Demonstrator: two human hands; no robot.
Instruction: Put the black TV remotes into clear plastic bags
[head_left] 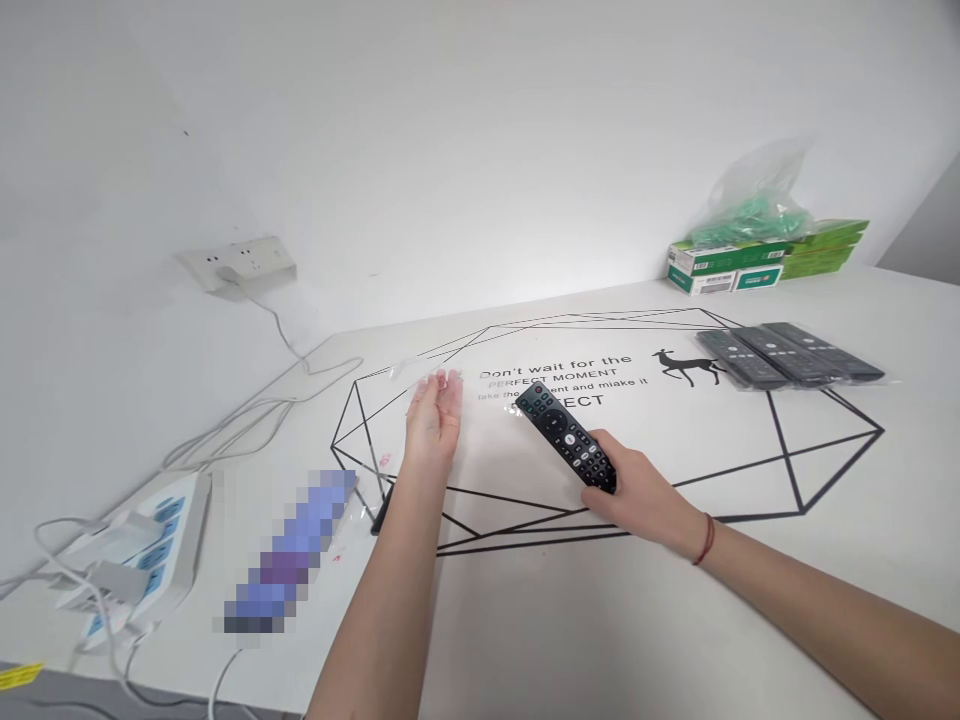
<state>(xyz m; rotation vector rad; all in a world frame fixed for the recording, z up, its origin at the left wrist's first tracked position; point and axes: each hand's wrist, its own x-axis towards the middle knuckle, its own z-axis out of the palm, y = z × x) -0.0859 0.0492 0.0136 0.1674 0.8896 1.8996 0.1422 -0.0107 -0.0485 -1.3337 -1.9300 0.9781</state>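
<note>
A black remote control [562, 430] with rows of small buttons is in my right hand [619, 490], its far end pointing up and to the left above the table. My fingers wrap around its near end. To the left, my left hand [435, 415] is raised with its fingers curled on a clear plastic bag [454, 395]. The bag is see-through, so its edges are hard to make out against the white table. Part of a dark object [382, 510] shows beside my left forearm, which hides the rest.
Several bagged remote controls [787, 355] lie at the right. Green boxes [724, 265] with a plastic bag [757, 200] on top stand against the wall. On the left are a power strip [161, 560], loose cables [247, 415], a blurred-out device [292, 550] and a wall socket [240, 262].
</note>
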